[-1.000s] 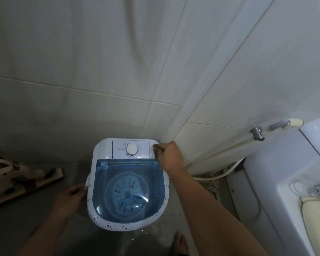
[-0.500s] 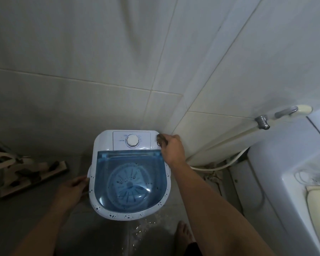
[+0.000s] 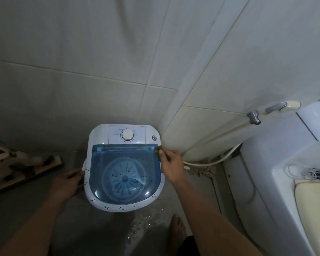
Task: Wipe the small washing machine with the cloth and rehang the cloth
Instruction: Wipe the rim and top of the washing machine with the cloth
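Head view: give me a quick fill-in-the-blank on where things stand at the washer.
The right hand presses a small cloth against the lid's ____ corner.
The left hand steadies the washing machine on its ____ side.
The lid is tinted ____.
The rim carries dark ____.

Missing: back right; left; blue; specks

We see a dim, grey-green room with soft, flat light and no hard shadows. The pale tiled wall (image 3: 100, 52) darkens toward its lower left. Small glints sparkle on the wet grey floor (image 3: 146, 222). Tile lines bow near the frame edges from the wide lens, and both forearms look soft.
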Available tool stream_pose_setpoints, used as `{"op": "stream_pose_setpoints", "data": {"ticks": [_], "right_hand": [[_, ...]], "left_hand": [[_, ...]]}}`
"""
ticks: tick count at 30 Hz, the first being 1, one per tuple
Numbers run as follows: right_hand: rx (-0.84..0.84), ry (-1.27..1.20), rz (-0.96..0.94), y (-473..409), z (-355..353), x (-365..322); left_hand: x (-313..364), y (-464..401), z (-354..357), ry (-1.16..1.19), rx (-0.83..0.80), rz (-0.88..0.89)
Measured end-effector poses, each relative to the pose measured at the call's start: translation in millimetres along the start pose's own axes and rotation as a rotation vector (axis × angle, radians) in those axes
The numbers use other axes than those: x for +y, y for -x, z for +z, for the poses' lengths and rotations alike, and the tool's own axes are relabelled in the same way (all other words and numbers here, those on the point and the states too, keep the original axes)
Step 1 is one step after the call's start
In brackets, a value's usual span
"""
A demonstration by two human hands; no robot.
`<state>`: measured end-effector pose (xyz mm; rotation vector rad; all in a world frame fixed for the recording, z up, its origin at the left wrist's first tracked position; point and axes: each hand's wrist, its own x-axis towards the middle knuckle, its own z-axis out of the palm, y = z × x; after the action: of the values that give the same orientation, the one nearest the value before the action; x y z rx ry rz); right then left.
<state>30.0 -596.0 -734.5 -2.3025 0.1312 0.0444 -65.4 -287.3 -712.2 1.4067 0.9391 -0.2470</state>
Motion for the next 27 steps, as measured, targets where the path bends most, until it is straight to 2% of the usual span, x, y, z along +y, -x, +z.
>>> {"op": "stream_pose_setpoints", "data": {"ticks": [10,18,23,27], "right_hand": [[0.137,0.033,-0.008,16,19,-14],[0.108,-0.019,-0.098,23,0,-4],[0.105,0.102,-0.095,-15,8,-15],[0.126,0.069,-0.073,-2,15,-13]], "left_hand": [[3,4,3,-0.020,0.012,0.000],[0,0,-4,0.009,0.008,-0.027],[2,2,-4,-0.007,0.001,-0.025],[4,3,-2,-0.019,0.002,-0.035]]}}
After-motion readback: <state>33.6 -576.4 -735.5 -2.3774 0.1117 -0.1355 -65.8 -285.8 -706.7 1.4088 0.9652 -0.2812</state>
